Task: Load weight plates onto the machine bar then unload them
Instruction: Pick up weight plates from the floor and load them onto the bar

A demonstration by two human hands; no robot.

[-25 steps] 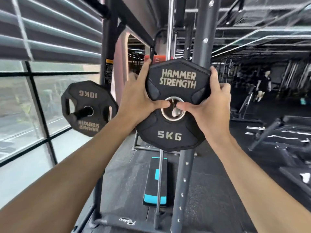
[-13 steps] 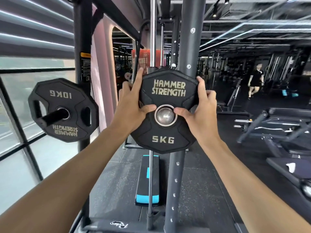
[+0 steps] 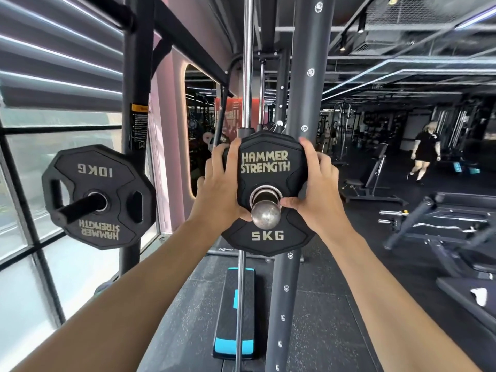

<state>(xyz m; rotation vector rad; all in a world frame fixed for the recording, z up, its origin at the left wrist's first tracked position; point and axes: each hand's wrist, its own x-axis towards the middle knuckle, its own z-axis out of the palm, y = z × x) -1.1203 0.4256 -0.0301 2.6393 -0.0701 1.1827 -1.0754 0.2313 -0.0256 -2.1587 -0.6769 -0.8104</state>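
A black 5 kg plate marked HAMMER STRENGTH sits on the steel bar end, whose round tip pokes out through the plate's centre hole. My left hand grips the plate's left edge with fingers over the top. My right hand grips the right edge, thumb near the hub. A black 10 kg plate hangs upside down on a storage peg at the left.
The rack's grey upright and a chrome guide rod stand right behind the plate. A black and blue step platform lies on the floor below. Benches stand at the right. A person walks far right. Windows line the left.
Both hands have pushed the 5 kg plate further along the bar, so the steel tip now sticks out well past the hub. The view has shifted closer to the rack.
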